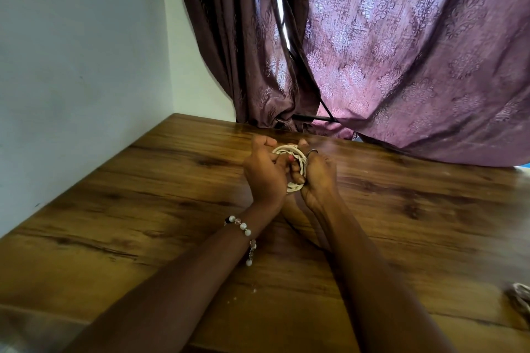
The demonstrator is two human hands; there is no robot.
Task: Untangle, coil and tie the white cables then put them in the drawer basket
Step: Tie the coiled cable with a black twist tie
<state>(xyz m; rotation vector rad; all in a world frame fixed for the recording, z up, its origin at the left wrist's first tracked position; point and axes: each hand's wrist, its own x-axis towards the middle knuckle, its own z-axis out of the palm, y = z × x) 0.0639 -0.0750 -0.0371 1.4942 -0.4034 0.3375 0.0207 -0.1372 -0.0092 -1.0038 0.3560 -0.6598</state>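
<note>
A white cable point(286, 149) wound into a small round coil is held between both hands just above the wooden table point(143, 209), near its far middle. My left hand point(263, 178) grips the coil's left side with curled fingers, a bead bracelet on its wrist. My right hand point(318, 178) grips the right side, thumb across the strands, a ring on one finger. Much of the coil is hidden by the fingers. The drawer basket is not in view.
Purple patterned curtains point(401, 51) hang behind the table and drape onto its far edge. A white wall point(71, 66) runs along the left side. A pale blurred bundle point(519, 298) lies at the table's right edge.
</note>
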